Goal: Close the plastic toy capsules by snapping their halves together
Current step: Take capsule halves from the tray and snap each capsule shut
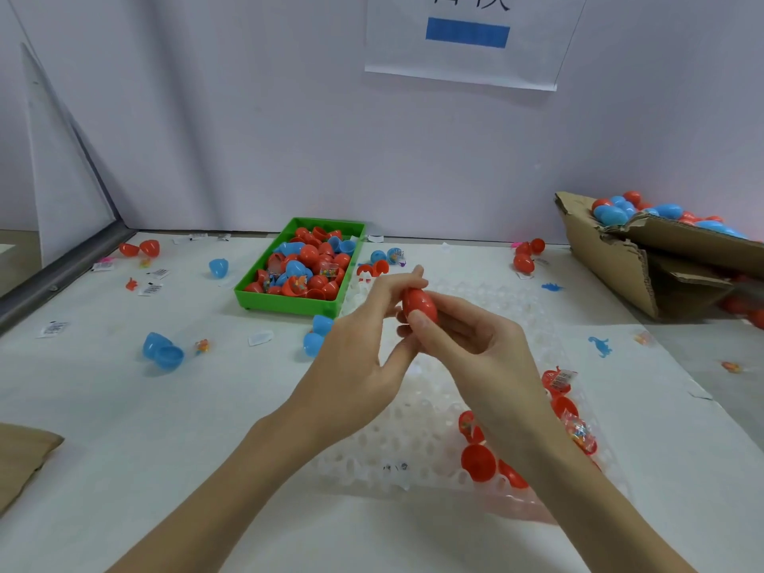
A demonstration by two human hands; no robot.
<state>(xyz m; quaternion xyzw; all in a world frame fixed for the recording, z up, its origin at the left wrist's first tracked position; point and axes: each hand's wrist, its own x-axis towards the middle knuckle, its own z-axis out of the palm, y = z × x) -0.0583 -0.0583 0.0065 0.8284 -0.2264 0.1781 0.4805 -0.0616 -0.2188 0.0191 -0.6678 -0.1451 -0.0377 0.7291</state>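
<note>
Green tray (349, 279) behind capsule-holding hands (417, 337).

The held capsule (419, 306) is red. The tray (264, 291) is green, filled with red and blue capsule halves. The box (645, 258) is brown cardboard. The table (124, 407) is white. The wall sheet (467, 55) is white with a blue bar (467, 33). The toy dinosaur (600, 346) is blue.

A red capsule (419, 304) sat closed and tilted mid-air at centre; open red halves (478, 462) lay near right, and mixed red and blue capsules (308, 264) filled the far tray.
</note>
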